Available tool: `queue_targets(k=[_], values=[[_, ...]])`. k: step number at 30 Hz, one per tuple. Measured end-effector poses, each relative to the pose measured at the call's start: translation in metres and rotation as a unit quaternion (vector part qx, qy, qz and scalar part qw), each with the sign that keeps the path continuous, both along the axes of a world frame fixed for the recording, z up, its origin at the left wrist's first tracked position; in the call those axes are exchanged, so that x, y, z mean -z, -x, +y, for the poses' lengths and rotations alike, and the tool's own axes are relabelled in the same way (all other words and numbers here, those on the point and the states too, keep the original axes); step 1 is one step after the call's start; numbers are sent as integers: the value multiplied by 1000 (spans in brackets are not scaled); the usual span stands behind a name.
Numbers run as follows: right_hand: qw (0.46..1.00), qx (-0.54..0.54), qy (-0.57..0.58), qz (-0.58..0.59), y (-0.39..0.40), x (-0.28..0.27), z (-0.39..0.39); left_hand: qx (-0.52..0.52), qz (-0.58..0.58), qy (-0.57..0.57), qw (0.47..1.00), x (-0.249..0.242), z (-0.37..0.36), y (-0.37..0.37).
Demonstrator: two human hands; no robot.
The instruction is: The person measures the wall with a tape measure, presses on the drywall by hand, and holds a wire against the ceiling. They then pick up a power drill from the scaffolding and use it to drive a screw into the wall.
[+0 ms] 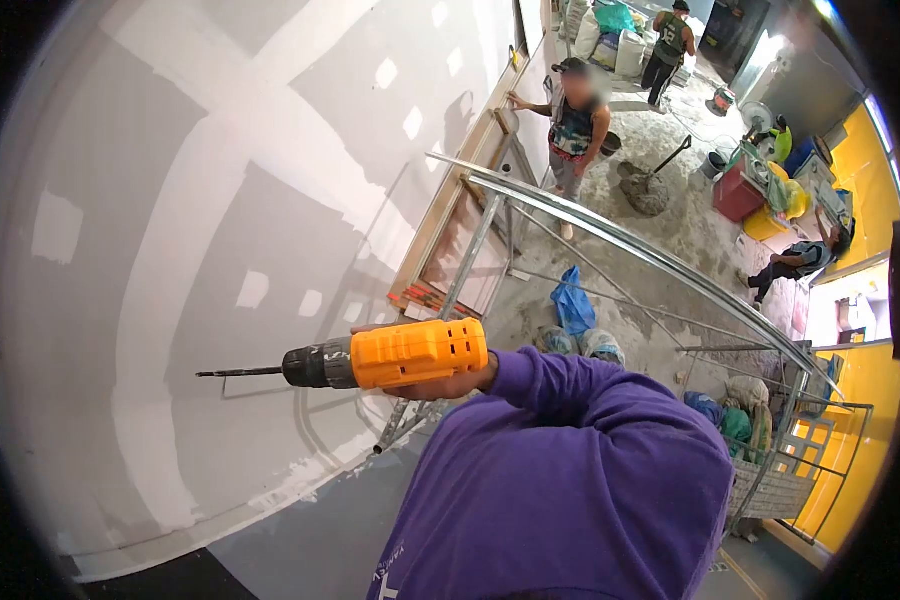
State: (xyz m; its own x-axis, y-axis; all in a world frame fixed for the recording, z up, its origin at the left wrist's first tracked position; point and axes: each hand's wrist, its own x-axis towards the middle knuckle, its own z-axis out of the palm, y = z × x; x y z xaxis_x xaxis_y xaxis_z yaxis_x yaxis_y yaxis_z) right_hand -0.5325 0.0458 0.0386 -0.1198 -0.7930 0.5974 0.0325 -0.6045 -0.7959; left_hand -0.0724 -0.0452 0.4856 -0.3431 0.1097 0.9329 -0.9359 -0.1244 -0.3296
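My right hand [448,387], at the end of a purple sleeve [580,392], is closed around a yellow-and-black cordless drill [417,354]. The drill body hides most of the fingers and the handle. A long dark bit [242,373] sticks out of the black chuck and points left, overlapping the drywall [220,450] in this view. Pale bands and patches of joint compound mark the grey wall. My left hand is out of view.
Metal scaffold rails [650,238] cross behind my arm. Below stand a person [576,120] by the wall, another person [669,50] at the back and a third person [800,262] at right. A shovel [673,154] leans in a mortar heap [645,190]. A blue bag [573,302] lies nearby.
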Motion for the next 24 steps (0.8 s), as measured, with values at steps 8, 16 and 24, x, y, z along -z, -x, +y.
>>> queue_targets(k=[8,16,24], values=[[986,72,-25,147,9,24,12,-3,-1,-22,1000,-2,-18,-18],[958,25,-175,-227,-2,9,38,353,-158,234,892,95,-51,44],[969,107,-95,-203,0,-4,57,321,135,-618,705,84,-311,73]])
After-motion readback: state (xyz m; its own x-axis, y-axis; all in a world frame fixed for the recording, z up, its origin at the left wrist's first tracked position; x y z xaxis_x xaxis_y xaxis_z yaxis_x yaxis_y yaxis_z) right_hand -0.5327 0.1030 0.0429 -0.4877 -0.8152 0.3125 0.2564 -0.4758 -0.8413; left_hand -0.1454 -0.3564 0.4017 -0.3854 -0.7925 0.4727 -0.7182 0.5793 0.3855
